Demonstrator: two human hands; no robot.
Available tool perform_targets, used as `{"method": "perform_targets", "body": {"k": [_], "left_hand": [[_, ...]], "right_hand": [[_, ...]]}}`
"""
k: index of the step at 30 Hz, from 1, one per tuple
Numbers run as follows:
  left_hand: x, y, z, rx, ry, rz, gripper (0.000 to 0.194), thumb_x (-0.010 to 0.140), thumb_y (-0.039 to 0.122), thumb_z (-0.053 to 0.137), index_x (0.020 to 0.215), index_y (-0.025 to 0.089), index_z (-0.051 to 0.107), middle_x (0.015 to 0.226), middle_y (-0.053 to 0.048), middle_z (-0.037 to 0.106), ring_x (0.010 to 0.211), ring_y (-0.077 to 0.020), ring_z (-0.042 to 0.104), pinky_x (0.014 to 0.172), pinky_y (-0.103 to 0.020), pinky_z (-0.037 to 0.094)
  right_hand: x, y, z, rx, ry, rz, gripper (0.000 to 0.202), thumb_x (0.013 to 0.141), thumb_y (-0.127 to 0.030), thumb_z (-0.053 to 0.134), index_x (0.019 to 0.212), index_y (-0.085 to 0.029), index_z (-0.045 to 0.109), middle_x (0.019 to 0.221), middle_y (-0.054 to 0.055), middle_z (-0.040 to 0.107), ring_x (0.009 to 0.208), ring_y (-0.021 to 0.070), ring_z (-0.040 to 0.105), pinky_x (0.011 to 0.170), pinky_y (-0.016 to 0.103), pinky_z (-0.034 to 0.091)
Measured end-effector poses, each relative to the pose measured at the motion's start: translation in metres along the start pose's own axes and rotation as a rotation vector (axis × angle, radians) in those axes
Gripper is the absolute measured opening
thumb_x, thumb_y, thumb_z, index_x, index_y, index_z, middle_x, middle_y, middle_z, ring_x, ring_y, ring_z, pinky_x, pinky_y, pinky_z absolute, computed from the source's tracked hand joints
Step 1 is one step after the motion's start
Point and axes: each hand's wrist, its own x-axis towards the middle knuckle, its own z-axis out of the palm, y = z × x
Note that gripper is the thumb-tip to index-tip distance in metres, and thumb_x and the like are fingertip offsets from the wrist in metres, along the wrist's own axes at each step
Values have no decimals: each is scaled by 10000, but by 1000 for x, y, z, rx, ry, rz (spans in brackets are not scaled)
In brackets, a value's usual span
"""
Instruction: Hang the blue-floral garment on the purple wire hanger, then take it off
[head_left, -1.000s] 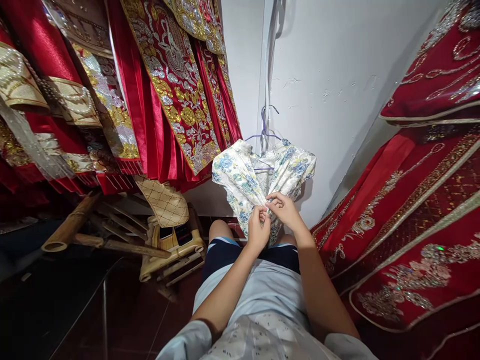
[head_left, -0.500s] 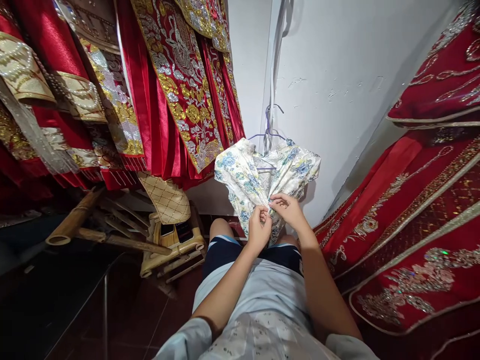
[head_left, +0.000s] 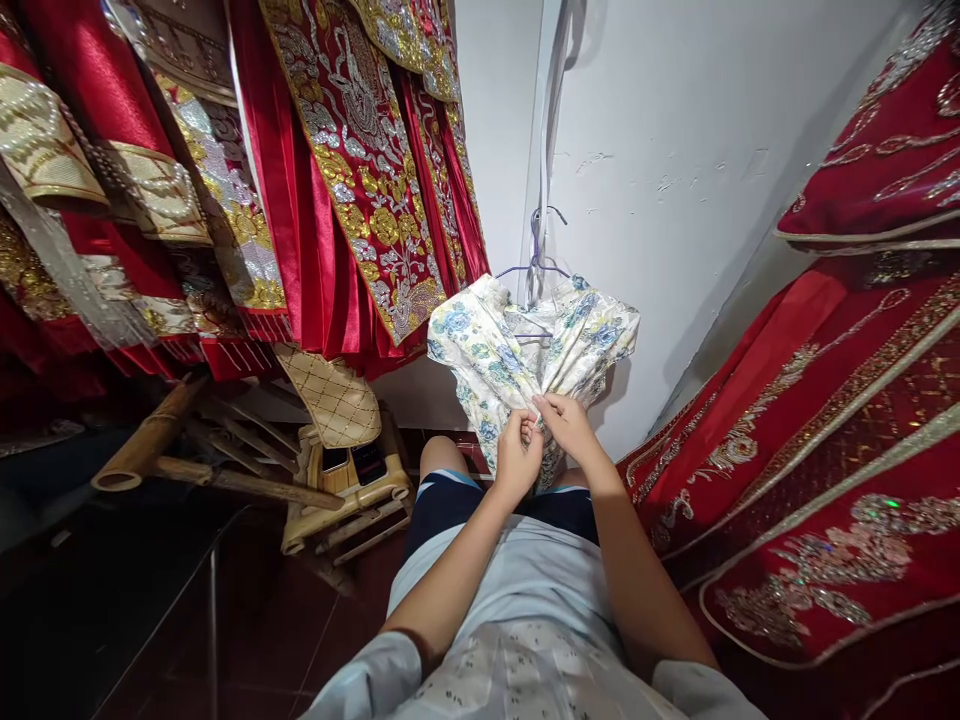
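Observation:
A white garment with blue and yellow flowers [head_left: 480, 345] hangs by its shoulders on a purple wire hanger [head_left: 535, 262] in front of the wall. Its front is gathered at the middle, where both hands meet. My left hand [head_left: 520, 447] is closed on the cloth from the left, fingers curled. Just right of it and slightly higher, my right hand [head_left: 568, 425] pinches the same front with thumb and fingers. The fingertips and the gathered cloth hide any small fastening there.
Red embroidered costumes [head_left: 375, 190] hang at the left, and more red beaded garments [head_left: 787, 430] at the right. A bamboo chair [head_left: 345, 500] with a phone [head_left: 369, 463] on it stands at the lower left. A white wall [head_left: 660, 130] lies behind the hanger.
My right hand has shifted slightly left and its fingers have drawn in closer to my left hand on the cloth. My left hand has barely moved.

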Motion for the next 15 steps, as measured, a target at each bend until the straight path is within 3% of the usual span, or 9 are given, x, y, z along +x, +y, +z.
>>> {"method": "perform_targets", "body": {"k": [8, 15], "left_hand": [[0, 4, -1, 2, -57, -6, 78, 907, 179, 478, 975, 205, 507, 849, -8, 557, 752, -151, 544, 735, -270, 423], [0, 8, -3, 48, -84, 3, 78, 913, 179, 455, 976, 218, 480, 837, 1, 532, 743, -152, 517, 727, -269, 399]], "right_hand": [[8, -11, -11, 205, 68, 95, 556, 823, -684, 587, 546, -217, 468, 465, -44, 407, 458, 107, 353, 482, 263, 285], [62, -42, -31, 312, 95, 263, 475, 782, -571, 749, 572, -194, 549, 404, -28, 474, 344, 74, 359, 333, 208, 252]]}}
